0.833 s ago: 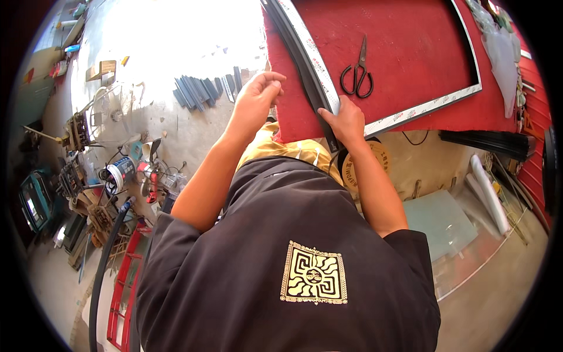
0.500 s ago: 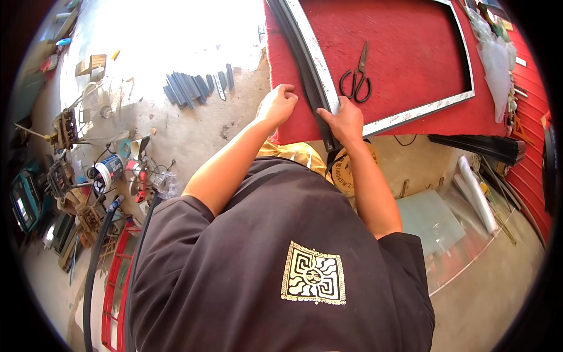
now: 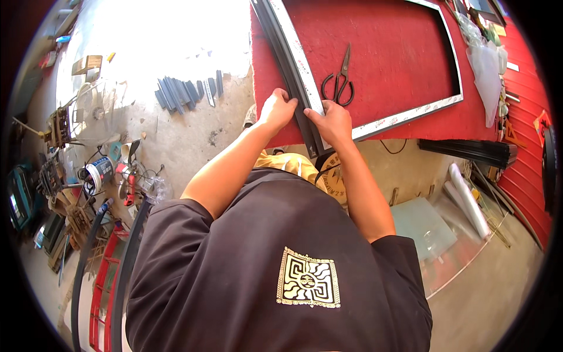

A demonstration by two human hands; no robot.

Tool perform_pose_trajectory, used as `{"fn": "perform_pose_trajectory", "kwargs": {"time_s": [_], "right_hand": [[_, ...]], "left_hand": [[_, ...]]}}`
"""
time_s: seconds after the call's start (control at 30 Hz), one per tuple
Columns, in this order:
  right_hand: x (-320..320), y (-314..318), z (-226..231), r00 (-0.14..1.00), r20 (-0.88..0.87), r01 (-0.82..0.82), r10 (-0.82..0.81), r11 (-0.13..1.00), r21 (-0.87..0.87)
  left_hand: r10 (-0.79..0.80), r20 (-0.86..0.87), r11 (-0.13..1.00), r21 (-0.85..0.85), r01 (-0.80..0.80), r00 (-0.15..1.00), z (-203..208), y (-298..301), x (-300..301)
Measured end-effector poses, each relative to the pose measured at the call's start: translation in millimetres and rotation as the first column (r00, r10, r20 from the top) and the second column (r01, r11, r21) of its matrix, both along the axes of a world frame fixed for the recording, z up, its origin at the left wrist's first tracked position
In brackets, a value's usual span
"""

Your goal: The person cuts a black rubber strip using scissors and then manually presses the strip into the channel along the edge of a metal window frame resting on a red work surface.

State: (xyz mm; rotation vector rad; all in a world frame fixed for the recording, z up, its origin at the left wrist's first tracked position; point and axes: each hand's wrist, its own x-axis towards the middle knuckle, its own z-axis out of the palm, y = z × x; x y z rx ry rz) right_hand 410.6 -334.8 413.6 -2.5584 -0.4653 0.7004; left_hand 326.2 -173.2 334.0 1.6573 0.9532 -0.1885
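Note:
A rectangular frame (image 3: 387, 121), dark with a white, printed-looking face, lies on a red-covered table. A long black grooved strip (image 3: 287, 73) runs along its left bar, its near end past the table edge. My right hand (image 3: 331, 123) is closed over the near part of this bar, thumb on the black strip and the other fingers partly hidden. At the strip's left edge, my left hand (image 3: 277, 110) has its fingers curled in and its thumb touching the edge. Black-handled scissors (image 3: 339, 85) lie inside the frame, points away from me.
Short dark strips (image 3: 176, 94) lie in a group on the floor at left. A white-and-blue bucket (image 3: 99, 173), tools and a red metal rack (image 3: 105, 281) stand lower left. Dark profiles (image 3: 469, 151), a pale sheet (image 3: 423, 226) and a white roll (image 3: 469, 199) are at right.
My left hand has come right, from beside the strip to its edge. My right hand keeps its grip near the frame's corner. The whole view has shifted slightly.

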Motion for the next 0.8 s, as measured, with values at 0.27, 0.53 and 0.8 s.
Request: {"fn": "perform_pose_trajectory", "kwargs": {"time_s": [0.27,0.53,0.8], "right_hand": [[7.0,-8.2,5.5,0.999,-0.024,-0.034,0.035,0.998,0.051],[14.7,7.8,-3.7,0.997,-0.030,-0.066,0.067,0.997,0.032],[25.0,34.9,-34.0,0.997,-0.070,-0.032,0.038,0.996,0.082]], "left_hand": [[-0.073,0.187,0.893,-0.425,0.148,0.980,-37.0,-46.7,-65.5],[-0.418,0.202,0.742,-0.486,0.461,0.886,-57.0,-74.1,-132.9],[-0.298,0.118,0.679,-0.672,0.298,0.947,-19.4,-71.4,-131.4]]}}
